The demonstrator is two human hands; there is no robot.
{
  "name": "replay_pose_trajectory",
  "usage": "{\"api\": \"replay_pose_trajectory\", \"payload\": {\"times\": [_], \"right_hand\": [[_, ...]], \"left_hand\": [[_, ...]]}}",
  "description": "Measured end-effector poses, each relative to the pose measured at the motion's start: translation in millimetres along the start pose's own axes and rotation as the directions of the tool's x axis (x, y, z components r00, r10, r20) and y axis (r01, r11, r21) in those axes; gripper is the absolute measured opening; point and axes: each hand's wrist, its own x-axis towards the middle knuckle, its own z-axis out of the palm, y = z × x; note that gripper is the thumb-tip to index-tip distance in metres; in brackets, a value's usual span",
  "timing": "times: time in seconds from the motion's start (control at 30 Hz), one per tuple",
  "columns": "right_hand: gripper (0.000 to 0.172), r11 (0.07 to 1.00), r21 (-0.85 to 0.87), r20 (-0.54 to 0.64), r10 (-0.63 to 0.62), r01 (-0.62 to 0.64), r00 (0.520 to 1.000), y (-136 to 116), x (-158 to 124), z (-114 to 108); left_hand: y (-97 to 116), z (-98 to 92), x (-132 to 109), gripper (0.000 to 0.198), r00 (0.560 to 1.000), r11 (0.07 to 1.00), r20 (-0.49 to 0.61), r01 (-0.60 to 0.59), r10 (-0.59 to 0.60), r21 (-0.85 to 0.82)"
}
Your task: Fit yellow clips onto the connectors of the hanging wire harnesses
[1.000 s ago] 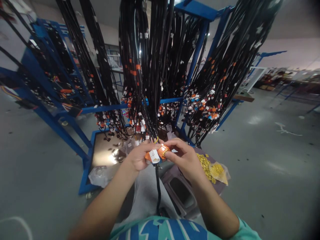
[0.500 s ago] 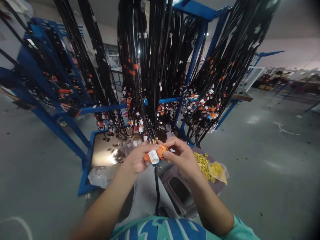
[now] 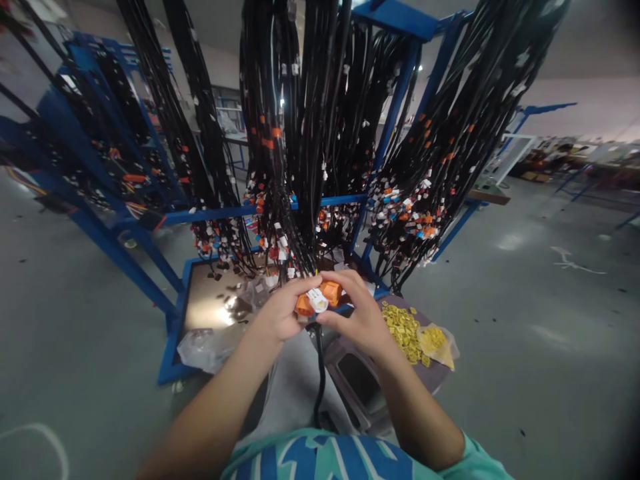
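Note:
Between my two hands is a cluster of plug connectors at the end of a hanging black wire bundle [image 3: 311, 230]. My left hand [image 3: 281, 310] is closed round the left side, gripping an orange connector [image 3: 303, 306]. A white connector [image 3: 317, 300] sits in the middle of the cluster, its face turned toward me. My right hand [image 3: 357, 312] curves round the right side, fingers and thumb on another orange connector [image 3: 331, 292]. Below my hands a black cable [image 3: 320, 373] hangs down over my lap. Fingertips hide part of the cluster.
Thick black harness bundles [image 3: 430, 147] with white, orange and blue connectors hang from a blue metal rack [image 3: 395, 100]. At right, small yellow parts [image 3: 400, 330] lie on a round stool top [image 3: 437, 377]. A clear plastic bag [image 3: 205, 350] rests on the rack's base tray [image 3: 200, 293].
The connectors have turned in my hands, so the white one now faces me more. My right fingers have shifted around the orange connector. The view has moved slightly.

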Motion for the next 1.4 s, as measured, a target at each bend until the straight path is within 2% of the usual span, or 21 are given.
{"api": "replay_pose_trajectory", "payload": {"times": [0.07, 0.17, 0.23, 0.3, 0.37, 0.47, 0.53, 0.6, 0.7, 0.77, 0.83, 1.0, 1.13, 1.27, 1.4], "right_hand": [[0.041, 0.998, -0.061, -0.015, -0.018, 0.017, 1.000, 2, 0, -1], [0.030, 0.999, 0.029, -0.060, 0.042, -0.041, 0.997, 8, -1, -1], [0.029, 0.989, 0.115, -0.110, 0.106, -0.093, 0.988, 13, -2, -1], [0.029, 0.976, 0.178, -0.152, 0.151, -0.124, 0.977, 17, -3, -1], [0.029, 0.970, 0.201, -0.171, 0.173, -0.138, 0.970, 21, -3, -2], [0.030, 0.978, 0.151, -0.155, 0.168, -0.145, 0.974, 22, -5, -5], [0.031, 0.996, 0.012, -0.150, 0.091, -0.090, 0.984, 18, -6, -7], [0.035, 0.977, -0.204, -0.148, -0.094, 0.062, 0.985, 8, -8, -7], [0.039, 0.809, -0.484, -0.008, -0.385, 0.333, 0.923, -12, -9, -1], [0.038, 0.712, -0.574, 0.094, -0.433, 0.404, 0.896, -21, -8, 5], [0.038, 0.679, -0.624, 0.121, -0.407, 0.388, 0.905, -25, -6, 10], [0.035, 0.735, -0.581, 0.115, -0.351, 0.349, 0.929, -22, -3, 10], [0.022, 0.857, -0.390, 0.099, -0.325, 0.337, 0.941, -20, 0, 5], [0.013, 0.940, -0.248, -0.004, -0.242, 0.233, 0.970, -14, 1, 3], [0.012, 0.972, -0.179, -0.111, -0.176, 0.155, 0.978, -7, -2, 8]], "left_hand": [[0, -1.8, -1, 0.029, 0.999, 1.000, 0.029, 0.019, -0.019, -0.016], [1, -12.4, -3, 0.027, 0.984, 0.999, 0.175, 0.037, -0.042, 0.031], [1, -22.5, -4, 0.014, 0.953, 0.998, 0.301, 0.004, -0.024, 0.069], [2, -31.6, -4, 0.020, 0.915, 0.995, 0.403, -0.036, -0.005, 0.096], [2, -37.5, -4, 0.030, 0.898, 0.990, 0.441, -0.067, 0.005, 0.127], [1, -40.8, -3, 0.036, 0.914, 0.977, 0.405, -0.102, 0.016, 0.190], [0, -40.5, -2, 0.042, 0.925, 0.968, 0.379, -0.125, 0.034, 0.219], [-1, -38.4, -1, 0.047, 0.933, 0.962, 0.358, -0.136, 0.044, 0.238], [-5, -31.2, 0, 0.048, 0.947, 0.970, 0.312, -0.145, 0.079, 0.195], [-6, -25.1, 0, 0.045, 0.954, 0.976, 0.273, -0.163, 0.119, 0.142], [-7, -20.0, -1, 0.039, 0.961, 0.976, 0.234, -0.179, 0.147, 0.121], [-5, -20.1, -7, 0.023, 0.973, 0.985, 0.194, -0.144, 0.123, 0.097], [-3, -30.4, -7, 0.019, 0.953, 0.993, 0.296, -0.091, 0.066, 0.072], [-6, -38.0, -2, 0.034, 0.922, 0.989, 0.386, -0.076, 0.019, 0.131], [-7, -37.5, 1, 0.040, 0.938, 0.987, 0.347, -0.070, 0.014, 0.148]]}}
